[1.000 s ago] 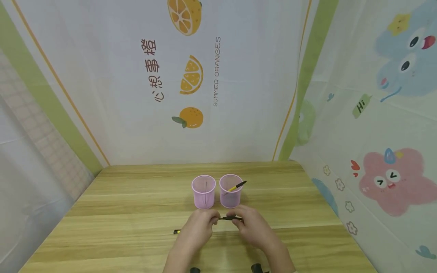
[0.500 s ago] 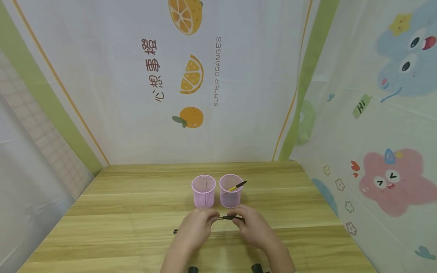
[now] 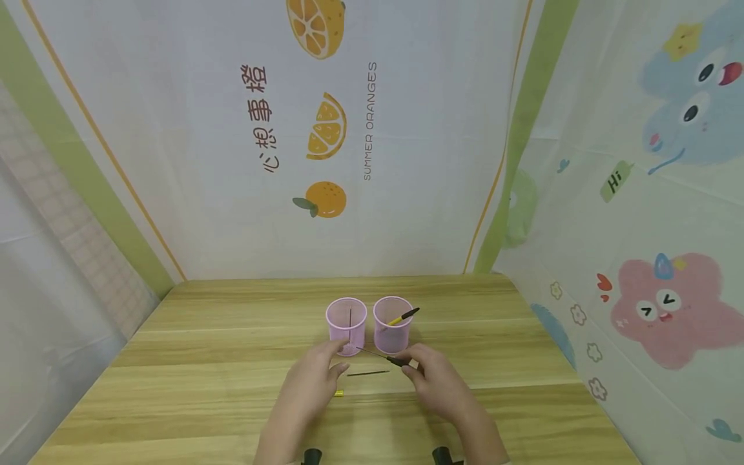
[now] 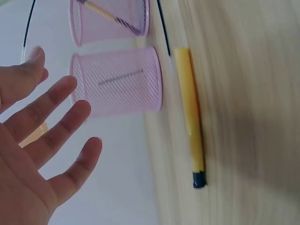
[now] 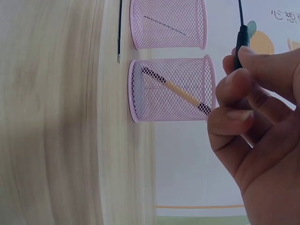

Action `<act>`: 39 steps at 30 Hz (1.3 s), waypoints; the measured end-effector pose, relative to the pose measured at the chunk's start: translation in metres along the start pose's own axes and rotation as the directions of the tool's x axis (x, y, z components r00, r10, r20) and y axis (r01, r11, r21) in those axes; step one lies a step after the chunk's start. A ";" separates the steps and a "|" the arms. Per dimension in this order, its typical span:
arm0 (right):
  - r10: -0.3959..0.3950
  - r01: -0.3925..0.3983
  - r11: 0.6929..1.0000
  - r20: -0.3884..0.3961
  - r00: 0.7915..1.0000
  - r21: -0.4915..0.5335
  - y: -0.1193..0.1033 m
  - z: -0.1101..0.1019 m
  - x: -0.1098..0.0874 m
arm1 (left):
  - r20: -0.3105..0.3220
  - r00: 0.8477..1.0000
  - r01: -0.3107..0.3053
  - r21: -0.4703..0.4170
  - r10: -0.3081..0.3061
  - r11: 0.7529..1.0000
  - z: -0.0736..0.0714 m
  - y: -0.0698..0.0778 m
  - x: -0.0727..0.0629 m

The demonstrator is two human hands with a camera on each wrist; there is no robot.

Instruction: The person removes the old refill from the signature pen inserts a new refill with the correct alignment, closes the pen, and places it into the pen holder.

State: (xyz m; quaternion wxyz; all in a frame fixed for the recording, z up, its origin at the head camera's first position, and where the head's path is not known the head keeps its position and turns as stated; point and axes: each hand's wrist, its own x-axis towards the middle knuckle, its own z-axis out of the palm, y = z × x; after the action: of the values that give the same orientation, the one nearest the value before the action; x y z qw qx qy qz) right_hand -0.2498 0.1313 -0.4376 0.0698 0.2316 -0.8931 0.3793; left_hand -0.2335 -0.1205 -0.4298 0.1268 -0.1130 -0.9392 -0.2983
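Note:
My left hand point(image 3: 314, 374) is spread open with nothing between its fingers, in front of the left pink mesh pen cup point(image 3: 340, 332). My right hand point(image 3: 433, 378) pinches a black pen grip point(image 5: 242, 42) between thumb and fingers; a thin dark refill point(image 5: 241, 13) sticks out of it, pointing left in the head view. On the table between the hands lies a loose pen refill point(image 3: 368, 372). A yellow pen barrel with a black end point(image 4: 190, 108) lies nearer the front, mostly hidden by my left hand in the head view.
A thin dark refill point(image 3: 351, 320) leans in the left cup. Beside it, the right pink mesh cup point(image 3: 392, 339) holds a yellow and black pen point(image 3: 402, 317). Printed curtains hang behind and beside the wooden table point(image 3: 203, 361).
My left hand has let go of the thin tip, drawn left and opened. The loose refill now shows on the table. My right hand's grip and refill have tilted up leftward.

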 end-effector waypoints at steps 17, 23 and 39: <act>0.032 -0.033 0.999 0.031 0.999 0.028 0.001 -0.002 -0.001 | 0.128 0.982 0.107 0.210 -0.136 0.972 0.012 -0.042 -0.008; 0.029 -0.029 0.999 0.029 0.999 0.023 0.002 -0.002 -0.002 | 0.147 0.976 0.131 0.209 -0.164 0.969 0.015 -0.043 -0.009; 0.036 -0.038 0.999 0.050 0.998 0.025 0.003 -0.003 -0.004 | 0.081 0.990 0.109 0.042 -0.112 0.993 -0.012 -0.025 -0.005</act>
State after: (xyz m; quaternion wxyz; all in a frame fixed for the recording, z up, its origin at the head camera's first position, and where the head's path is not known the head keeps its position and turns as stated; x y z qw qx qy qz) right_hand -0.2476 0.1368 -0.4387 0.0376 0.2252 -0.8937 0.3862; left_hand -0.2340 -0.1479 -0.4354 0.0728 -0.0705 -0.9540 -0.2823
